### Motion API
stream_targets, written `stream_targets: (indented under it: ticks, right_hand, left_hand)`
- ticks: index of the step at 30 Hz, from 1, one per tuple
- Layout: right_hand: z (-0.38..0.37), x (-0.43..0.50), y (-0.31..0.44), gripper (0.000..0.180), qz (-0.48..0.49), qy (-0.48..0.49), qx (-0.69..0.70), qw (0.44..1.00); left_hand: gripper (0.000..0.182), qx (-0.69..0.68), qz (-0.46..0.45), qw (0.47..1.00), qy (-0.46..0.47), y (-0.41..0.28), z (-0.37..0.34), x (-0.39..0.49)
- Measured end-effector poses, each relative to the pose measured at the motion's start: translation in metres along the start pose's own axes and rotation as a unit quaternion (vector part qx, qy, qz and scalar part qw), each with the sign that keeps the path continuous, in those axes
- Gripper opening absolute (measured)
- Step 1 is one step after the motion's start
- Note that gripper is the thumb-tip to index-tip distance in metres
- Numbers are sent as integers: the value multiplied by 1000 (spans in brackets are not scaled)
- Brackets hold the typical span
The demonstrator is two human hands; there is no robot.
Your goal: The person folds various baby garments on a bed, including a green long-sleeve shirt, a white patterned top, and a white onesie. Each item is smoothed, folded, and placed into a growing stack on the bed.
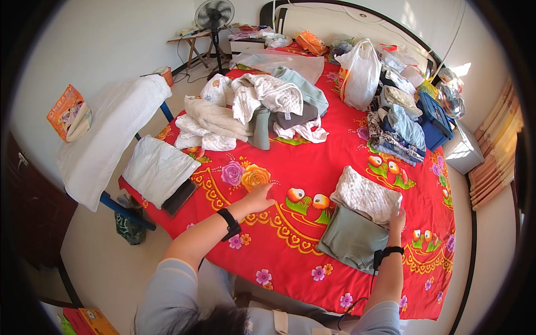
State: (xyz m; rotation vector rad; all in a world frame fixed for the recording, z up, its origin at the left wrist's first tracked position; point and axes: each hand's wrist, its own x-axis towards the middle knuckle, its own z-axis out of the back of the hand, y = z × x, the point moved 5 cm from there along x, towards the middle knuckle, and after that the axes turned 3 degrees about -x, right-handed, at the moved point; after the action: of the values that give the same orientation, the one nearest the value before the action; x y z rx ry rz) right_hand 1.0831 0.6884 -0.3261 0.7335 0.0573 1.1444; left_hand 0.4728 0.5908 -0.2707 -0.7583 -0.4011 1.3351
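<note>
My left hand (260, 198) hovers with its fingers apart over the red flowered bedspread (293, 167), holding nothing. At the right, my right hand (397, 221) is at the edge of a folded white patterned garment (365, 196); whether its fingers grip the cloth cannot be told. That garment lies on top of a folded grey-green garment (354, 238), overlapping its far part. Farther back on the bed is a loose heap of clothes, with a white patterned garment (272, 94), a beige one (215, 118) and a light green one (305, 90).
A folded white cloth (158, 169) lies on a dark item (180, 200) at the bed's left edge, beside a stand draped in white cloth (113, 134). Stacked clothes (395, 136), a white plastic bag (361, 75) and a blue bin (434, 121) are at the back right.
</note>
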Motion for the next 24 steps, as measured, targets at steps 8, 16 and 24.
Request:
stream_targets:
  ticks: [8, 16, 24]
  right_hand:
    - [114, -35, 359, 63, 389, -5, 129, 912]
    - [-58, -90, 627, 62, 307, 398, 184, 844]
    - [-219, -54, 671, 60, -65, 373, 499, 779]
  left_hand:
    - [112, 195, 166, 967, 20, 89, 54, -56]
    - [112, 194, 152, 969, -17, 101, 51, -54]
    - [105, 169, 141, 974, -51, 106, 47, -53]
